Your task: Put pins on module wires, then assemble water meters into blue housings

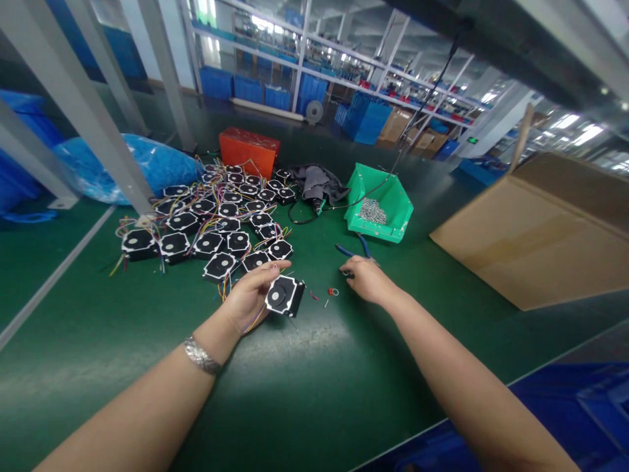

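My left hand [249,292] grips a small square black motor [284,295] with a white disc on its face, held just above the green table [304,393]; coloured wires trail under the palm. My right hand [367,278] rests on the table to the right, fingers curled over the blue-handled pliers [354,249]; how much of the tool they hold is hidden. Between the hands lie a small red ring terminal [333,292] and tiny loose bits. Behind my left hand spreads a pile of several identical black motors [216,219] with coloured leads.
A green bin [393,196] holding small metal screws stands behind my right hand. An orange box [248,151] and a dark cloth [317,182] lie further back. A large cardboard box [540,229] is at the right, blue plastic bags [142,164] at the left.
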### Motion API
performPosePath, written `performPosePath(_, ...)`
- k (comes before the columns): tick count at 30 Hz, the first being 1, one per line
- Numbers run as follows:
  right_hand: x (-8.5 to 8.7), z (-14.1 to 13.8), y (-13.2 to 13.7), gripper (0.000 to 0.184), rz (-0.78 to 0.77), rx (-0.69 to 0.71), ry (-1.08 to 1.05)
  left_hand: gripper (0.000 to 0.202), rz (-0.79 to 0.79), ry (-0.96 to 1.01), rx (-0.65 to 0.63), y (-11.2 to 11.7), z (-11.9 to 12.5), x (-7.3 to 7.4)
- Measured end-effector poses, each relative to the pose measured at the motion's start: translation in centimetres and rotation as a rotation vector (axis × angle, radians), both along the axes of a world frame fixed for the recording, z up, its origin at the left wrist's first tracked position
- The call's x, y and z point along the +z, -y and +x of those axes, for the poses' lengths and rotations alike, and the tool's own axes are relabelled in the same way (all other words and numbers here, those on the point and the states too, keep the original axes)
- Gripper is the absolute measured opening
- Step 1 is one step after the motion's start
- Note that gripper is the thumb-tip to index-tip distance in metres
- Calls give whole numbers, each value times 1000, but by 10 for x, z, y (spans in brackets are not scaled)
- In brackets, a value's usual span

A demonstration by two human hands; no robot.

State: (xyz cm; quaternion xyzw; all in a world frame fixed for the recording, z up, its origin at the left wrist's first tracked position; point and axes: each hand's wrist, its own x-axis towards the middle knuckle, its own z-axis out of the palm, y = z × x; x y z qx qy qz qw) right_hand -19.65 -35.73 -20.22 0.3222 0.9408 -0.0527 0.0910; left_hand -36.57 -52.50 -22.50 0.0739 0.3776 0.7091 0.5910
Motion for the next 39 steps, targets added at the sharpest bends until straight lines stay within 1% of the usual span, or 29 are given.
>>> performPosePath(4,9,-3,29,43,-213,147,-47,27,20,-4,-8,0,-1,-2)
performPosePath(6,13,-5,43,51,-304,171,-54,27,21,-7,-12,-1,-1,-3)
performPosePath(7,13,-6,48,56,-321,159,-57,27,19,-8,-13,0,-1,-3)
performPosePath(8,12,-7,52,59,-318,136,-64,27,17,-9,-13,0,-1,-3)
performPosePath(9,10,-9,55,57,-298,107,-76,27,15,-10,-13,0,-1,-3)
performPosePath(10,6,-11,56,50,-272,80,-91,27,11,-12,-11,0,-1,-3)
performPosePath(12,0,-15,57,31,-231,50,-120,27,3,-14,-5,0,-1,-2)
performPosePath(13,-3,-16,57,23,-222,53,-129,27,0,-15,-2,0,0,-2)
performPosePath(15,-5,-19,55,14,-202,93,-115,27,-5,-15,-3,0,0,-1)
performPosePath(19,5,-27,57,15,-110,244,10,27,-2,-11,3,0,0,0)
performPosePath(22,14,-35,59,18,-87,339,103,28,4,-9,10,1,0,0)
performPosePath(24,16,-38,59,18,-84,383,128,28,8,-6,7,1,0,1)
performPosePath(26,14,-39,57,19,-73,399,117,28,8,-6,-1,1,0,1)
performPosePath(31,3,-30,52,16,-73,307,59,28,11,-10,-27,1,-1,-2)
performPosePath(32,1,-27,51,15,-98,277,51,28,15,-8,-30,0,-1,-2)
performPosePath(34,2,-24,44,16,-181,169,32,27,19,-2,-31,-1,-1,-4)
performPosePath(36,10,-21,28,18,-237,24,3,27,25,9,-35,-1,-2,-4)
performPosePath(37,17,-20,16,18,-232,-50,-21,27,30,15,-40,-2,-2,-5)
performPosePath(39,37,-19,-18,18,-140,-165,-86,27,38,24,-51,-2,-1,-4)
